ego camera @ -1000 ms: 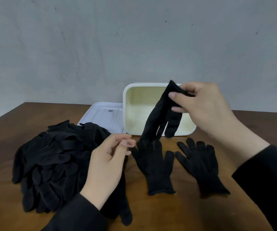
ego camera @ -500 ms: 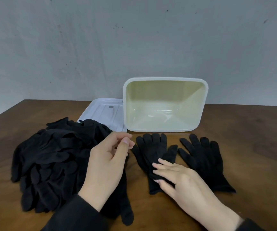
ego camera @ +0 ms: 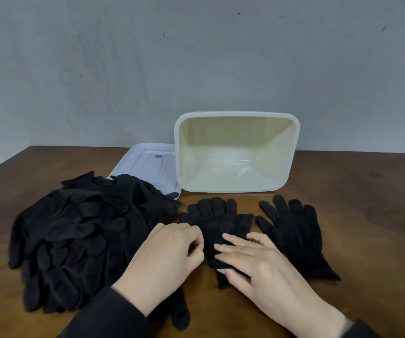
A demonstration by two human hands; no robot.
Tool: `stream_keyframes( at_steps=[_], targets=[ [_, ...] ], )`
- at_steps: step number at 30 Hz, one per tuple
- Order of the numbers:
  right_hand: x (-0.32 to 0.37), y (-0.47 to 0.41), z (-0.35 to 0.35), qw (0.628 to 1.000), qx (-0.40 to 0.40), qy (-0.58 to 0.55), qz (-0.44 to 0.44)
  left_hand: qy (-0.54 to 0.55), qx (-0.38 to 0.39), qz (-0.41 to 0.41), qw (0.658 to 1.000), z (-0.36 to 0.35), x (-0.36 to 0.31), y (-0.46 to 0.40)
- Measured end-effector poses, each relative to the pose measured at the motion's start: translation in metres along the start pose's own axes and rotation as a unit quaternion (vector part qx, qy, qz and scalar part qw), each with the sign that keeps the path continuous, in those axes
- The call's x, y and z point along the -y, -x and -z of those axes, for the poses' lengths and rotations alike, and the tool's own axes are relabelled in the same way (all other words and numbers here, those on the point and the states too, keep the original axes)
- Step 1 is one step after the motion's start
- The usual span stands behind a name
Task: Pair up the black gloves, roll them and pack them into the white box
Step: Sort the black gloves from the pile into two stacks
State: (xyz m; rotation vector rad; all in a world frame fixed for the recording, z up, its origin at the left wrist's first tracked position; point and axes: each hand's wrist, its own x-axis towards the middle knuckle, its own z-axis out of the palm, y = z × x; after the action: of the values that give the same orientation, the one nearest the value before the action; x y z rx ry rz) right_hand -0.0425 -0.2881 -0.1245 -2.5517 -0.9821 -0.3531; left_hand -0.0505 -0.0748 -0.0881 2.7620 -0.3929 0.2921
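Both hands on the stacked black knit glove pair (ego camera: 217, 223): left hand (ego camera: 172, 254) pinching its edge, right hand (ego camera: 252, 262) pressing flat. Pairing just started; rolling not begun, white plastic box (ego camera: 236, 189) holds nothing, big black glove pile (ego camera: 79, 235) left.

Heap of gloves (ego camera: 74, 240) at left on the table (ego camera: 367, 203); lid (ego camera: 147, 162) behind it, partly under; box (ego camera: 235, 152) right of lid, at the wall; stacked gloves (ego camera: 216, 215) before box; single glove (ego camera: 294, 230) just right; both hands (ego camera: 167, 259) (ego camera: 257, 262) on the stack.

We see stacked black knit gloves (ego camera: 217, 220) and a single one (ego camera: 294, 230) flat before the tilted empty white plastic box (ego camera: 235, 189), beside a heaped pile (ego camera: 74, 235).
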Motion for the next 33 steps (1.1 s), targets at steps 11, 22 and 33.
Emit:
stream_keyframes(
  at_steps=[11, 22, 33],
  targets=[
    [-0.002, 0.005, 0.003, 0.999, 0.007, -0.040, -0.005, -0.036, 0.010, -0.019, 0.999, -0.010, 0.001, 0.002],
    [0.001, -0.001, 0.006, 0.988, 0.103, -0.100, -0.060, -0.028, -0.165, 0.036, 0.985, 0.016, 0.009, -0.006],
    [0.000, -0.003, 0.005, 0.982, 0.128, -0.119, -0.069, -0.099, -0.046, 0.255, 0.961, 0.087, 0.085, 0.008]
  ],
)
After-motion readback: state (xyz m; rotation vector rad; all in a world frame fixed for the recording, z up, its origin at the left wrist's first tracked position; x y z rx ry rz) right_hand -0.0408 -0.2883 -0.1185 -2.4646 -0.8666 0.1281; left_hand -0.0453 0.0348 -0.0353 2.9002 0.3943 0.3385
